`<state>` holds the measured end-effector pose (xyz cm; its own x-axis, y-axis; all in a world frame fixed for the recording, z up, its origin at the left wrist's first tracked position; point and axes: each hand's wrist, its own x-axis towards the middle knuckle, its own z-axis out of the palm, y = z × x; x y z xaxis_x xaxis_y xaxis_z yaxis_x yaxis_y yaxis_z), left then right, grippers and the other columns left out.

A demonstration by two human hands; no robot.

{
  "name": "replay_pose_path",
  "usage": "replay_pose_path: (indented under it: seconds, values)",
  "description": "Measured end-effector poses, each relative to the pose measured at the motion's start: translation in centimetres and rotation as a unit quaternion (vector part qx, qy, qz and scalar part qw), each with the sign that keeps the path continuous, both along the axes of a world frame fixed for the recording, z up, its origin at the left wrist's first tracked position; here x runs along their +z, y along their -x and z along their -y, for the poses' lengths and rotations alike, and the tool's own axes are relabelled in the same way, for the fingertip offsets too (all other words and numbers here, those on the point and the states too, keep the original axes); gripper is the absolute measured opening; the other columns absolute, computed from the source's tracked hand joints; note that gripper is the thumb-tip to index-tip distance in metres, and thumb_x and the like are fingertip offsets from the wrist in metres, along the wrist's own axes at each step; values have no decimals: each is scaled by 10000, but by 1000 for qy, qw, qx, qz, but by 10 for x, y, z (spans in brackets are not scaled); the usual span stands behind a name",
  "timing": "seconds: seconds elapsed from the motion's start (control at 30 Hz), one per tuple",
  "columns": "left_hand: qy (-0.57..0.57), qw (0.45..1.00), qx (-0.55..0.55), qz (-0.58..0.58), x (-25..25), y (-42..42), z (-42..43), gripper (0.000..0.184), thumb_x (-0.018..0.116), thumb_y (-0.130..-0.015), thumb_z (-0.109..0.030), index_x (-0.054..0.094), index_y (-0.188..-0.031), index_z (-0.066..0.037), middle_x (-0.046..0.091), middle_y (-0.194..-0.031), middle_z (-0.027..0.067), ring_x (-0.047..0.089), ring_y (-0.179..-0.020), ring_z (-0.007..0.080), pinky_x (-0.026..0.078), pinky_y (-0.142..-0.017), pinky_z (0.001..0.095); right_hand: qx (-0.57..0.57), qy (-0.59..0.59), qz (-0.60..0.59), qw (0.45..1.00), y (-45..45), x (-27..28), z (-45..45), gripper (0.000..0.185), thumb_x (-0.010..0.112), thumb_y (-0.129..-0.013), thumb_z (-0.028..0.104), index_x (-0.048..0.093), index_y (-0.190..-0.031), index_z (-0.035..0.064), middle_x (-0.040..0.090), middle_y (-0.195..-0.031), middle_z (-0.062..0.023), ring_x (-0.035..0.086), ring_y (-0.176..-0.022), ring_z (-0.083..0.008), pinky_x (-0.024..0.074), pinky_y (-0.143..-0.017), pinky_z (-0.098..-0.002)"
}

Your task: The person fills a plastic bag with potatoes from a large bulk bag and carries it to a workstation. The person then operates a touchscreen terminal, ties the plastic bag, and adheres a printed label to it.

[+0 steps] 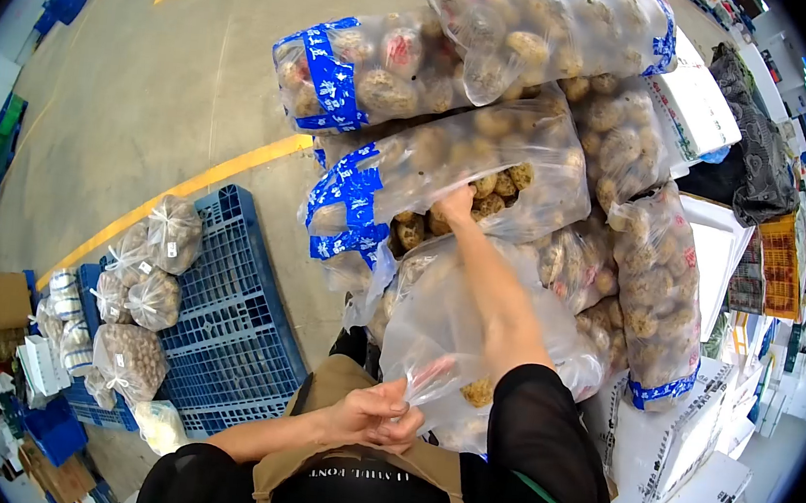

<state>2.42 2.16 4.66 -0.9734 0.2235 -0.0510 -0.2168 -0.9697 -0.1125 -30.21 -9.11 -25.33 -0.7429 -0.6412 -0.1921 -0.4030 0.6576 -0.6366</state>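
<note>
My left hand [379, 416] is closed in a pinch on the gathered edge of a clear plastic bag [437, 303] in front of my apron. At least one potato [478, 392] shows inside that bag. My right hand [454, 206] reaches into a torn opening in a large clear sack [521, 132] with blue printed tape. Loose potatoes [498, 191] show in the opening beside it. The fingers of that hand are mostly hidden at the plastic's edge, so whether they grip a potato is unclear.
More potato sacks [381, 80] are stacked ahead and to the right. A blue plastic pallet [233, 303] stands on the floor at left, with several small filled bags [130, 361]. White boxes [646, 449] lie at right, and an orange crate [780, 264] stands beyond.
</note>
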Motion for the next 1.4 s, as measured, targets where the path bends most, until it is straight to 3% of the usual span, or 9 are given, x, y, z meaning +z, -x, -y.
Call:
replay_pose_path:
  seconds: [0.17,0.5,0.63,0.73,0.8,0.9,0.97,1.13,1.4]
  values:
    - [0,1000,16,12,1,5,2,667,482,-949,-235,87,-1481,-311,367,-618,6,318,-475,78,346,-510,257,-45,230,569,788,20,140,-83,688,721,-721,171,427,-1298,-62,575,-1207,-140,558,-1109,-215,481,-910,-345]
    - [-31,998,40,-22,-10,27,-4,567,467,-951,-245,216,-1452,-335,359,-610,-19,327,-480,75,378,-540,266,269,82,506,815,-29,294,-298,1003,850,-578,296,354,-1393,-12,461,-1355,-142,483,-1210,-234,386,-1018,-360]
    - [-12,999,20,-30,-4,28,-3,635,492,-937,-268,155,-1469,-346,369,-598,-15,341,-473,71,387,-527,262,331,-18,310,891,-52,327,-245,455,737,-723,168,610,-1111,-34,669,-1017,-123,633,-932,-191,494,-845,-307]
    - [-7,1000,16,-6,-4,18,0,659,512,-917,-246,164,-1469,-342,361,-567,-16,344,-458,69,400,-508,252,238,174,513,806,-20,280,-200,242,652,-793,171,664,-939,-22,677,-788,-102,647,-686,-200,508,-617,-272]
    - [-14,1000,-5,2,-5,12,-1,726,539,-887,-212,135,-1477,-341,355,-573,-11,344,-467,78,394,-515,258,295,33,271,916,-28,253,-119,217,598,-797,146,661,-932,-12,669,-824,-138,647,-750,-251,512,-662,-321]
    - [-17,1000,-14,21,-2,10,6,760,552,-871,-203,122,-1483,-336,356,-581,-1,348,-476,84,395,-530,264,521,-130,-94,838,-57,118,-45,371,553,-712,54,621,-1074,4,601,-1091,-203,549,-1042,-379,443,-890,-435]
    - [-13,1000,-6,10,-2,6,10,756,545,-886,-220,93,-1489,-289,388,-653,2,335,-493,77,376,-568,255,514,112,-321,787,-82,76,-22,396,588,-675,70,595,-1068,21,592,-1108,-158,541,-1055,-344,416,-922,-425]
    - [-11,1000,12,15,-13,2,20,738,531,-890,-221,104,-1491,-258,388,-665,2,318,-482,70,374,-580,256,540,2,-249,804,-104,-122,33,355,573,-707,238,653,-1028,110,587,-1166,-130,463,-1160,-314,317,-1019,-485]
    - [-15,999,2,37,-17,-2,35,717,499,-892,-205,112,-1493,-249,391,-670,7,318,-484,71,379,-598,272,489,-44,-321,810,-78,24,29,524,702,-664,370,606,-1140,175,558,-1175,-150,453,-1167,-348,309,-1009,-575]
